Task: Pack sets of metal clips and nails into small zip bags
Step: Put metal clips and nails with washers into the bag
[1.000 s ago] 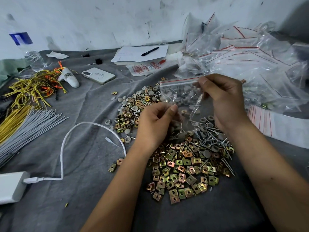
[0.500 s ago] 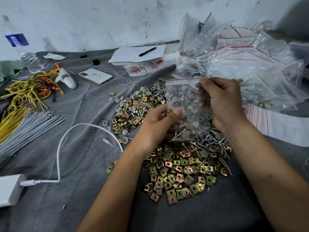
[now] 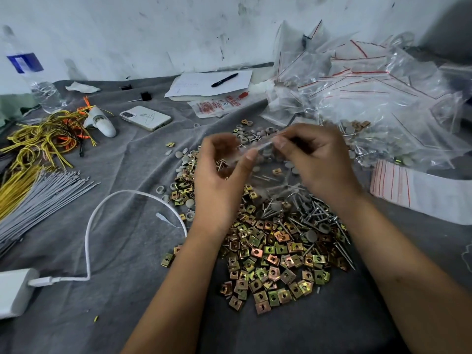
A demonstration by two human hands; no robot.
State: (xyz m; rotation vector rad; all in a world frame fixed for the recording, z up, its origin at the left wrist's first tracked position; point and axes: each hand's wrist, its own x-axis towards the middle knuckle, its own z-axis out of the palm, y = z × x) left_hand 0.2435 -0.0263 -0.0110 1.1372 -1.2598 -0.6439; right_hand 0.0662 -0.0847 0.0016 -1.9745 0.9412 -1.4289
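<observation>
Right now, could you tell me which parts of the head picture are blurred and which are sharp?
Head view: both hands, left and right, and the small bag pinched between them are smeared by motion; the metal clips, nails and phone look sharp.

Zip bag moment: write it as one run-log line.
left hand pinches zip bag | right hand pinches bag top | clips pile below

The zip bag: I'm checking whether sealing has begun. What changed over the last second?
The left hand rose from the bag's lower part to its top edge, opposite the right hand; both now pinch the zip bag there. The clip pile, nails and phone stayed put.
</observation>
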